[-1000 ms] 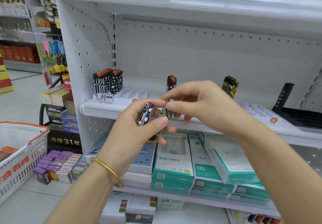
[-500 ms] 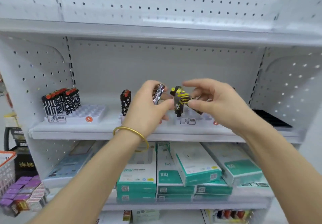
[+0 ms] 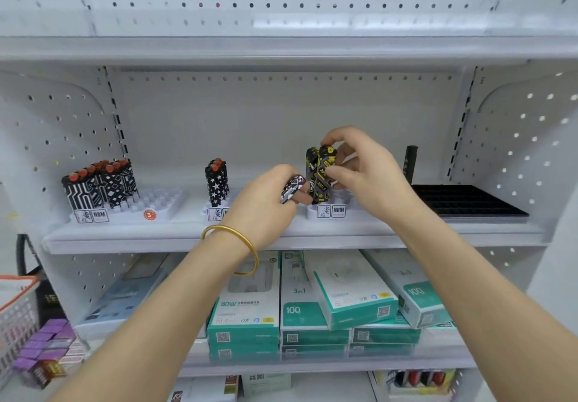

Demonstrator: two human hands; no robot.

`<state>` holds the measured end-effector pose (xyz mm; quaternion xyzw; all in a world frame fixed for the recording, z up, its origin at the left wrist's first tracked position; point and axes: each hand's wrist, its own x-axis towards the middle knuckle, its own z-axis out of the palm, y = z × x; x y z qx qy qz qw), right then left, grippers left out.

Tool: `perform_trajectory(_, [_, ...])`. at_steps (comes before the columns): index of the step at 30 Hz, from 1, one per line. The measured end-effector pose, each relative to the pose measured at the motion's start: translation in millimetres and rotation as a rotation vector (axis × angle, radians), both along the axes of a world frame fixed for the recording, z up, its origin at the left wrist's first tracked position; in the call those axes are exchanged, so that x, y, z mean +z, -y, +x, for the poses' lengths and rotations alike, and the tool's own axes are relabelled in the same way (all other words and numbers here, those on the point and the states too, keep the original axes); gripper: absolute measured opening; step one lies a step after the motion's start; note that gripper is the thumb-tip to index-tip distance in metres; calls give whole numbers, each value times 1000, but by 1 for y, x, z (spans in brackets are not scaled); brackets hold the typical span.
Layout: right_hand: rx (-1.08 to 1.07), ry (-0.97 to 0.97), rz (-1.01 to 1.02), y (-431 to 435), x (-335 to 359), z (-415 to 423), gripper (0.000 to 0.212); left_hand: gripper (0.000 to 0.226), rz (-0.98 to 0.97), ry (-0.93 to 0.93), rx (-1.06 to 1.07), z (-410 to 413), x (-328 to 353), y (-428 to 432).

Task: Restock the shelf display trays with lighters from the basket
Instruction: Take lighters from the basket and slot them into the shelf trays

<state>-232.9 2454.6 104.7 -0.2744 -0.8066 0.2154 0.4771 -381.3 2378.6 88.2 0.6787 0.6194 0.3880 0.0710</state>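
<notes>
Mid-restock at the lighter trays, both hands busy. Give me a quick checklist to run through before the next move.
1. Right hand grips yellow-black lighter: ok.
2. That lighter upright over the right white tray: ok.
3. Its base seated in a slot: cannot tell, base not clearly visible.
4. Neighbouring lighter in that tray shows the same pattern: ok.
5. Left hand holds black-and-white lighter firmly: ok.
</notes>
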Motion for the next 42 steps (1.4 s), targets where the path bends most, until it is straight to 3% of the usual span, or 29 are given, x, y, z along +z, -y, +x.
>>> perform_trajectory(5, [0, 32, 45, -2, 0, -5, 36, 29, 14, -22, 21, -2, 0, -1])
perform_trajectory(12, [-57, -63, -49, -14, 14, 15, 30, 30, -12, -63, 15, 1, 9, -4])
perform_trajectory(22, [68, -2, -116, -14, 7, 10, 32, 25, -4, -34, 87, 3, 7, -15])
perform_trajectory(34, [9, 123, 81, -6, 5, 0, 34, 25, -11, 31, 76, 0, 5, -18])
perform_trajectory(42, [-55, 184, 103, -4, 9, -2, 33, 29, -29, 72, 69, 0, 5, -17])
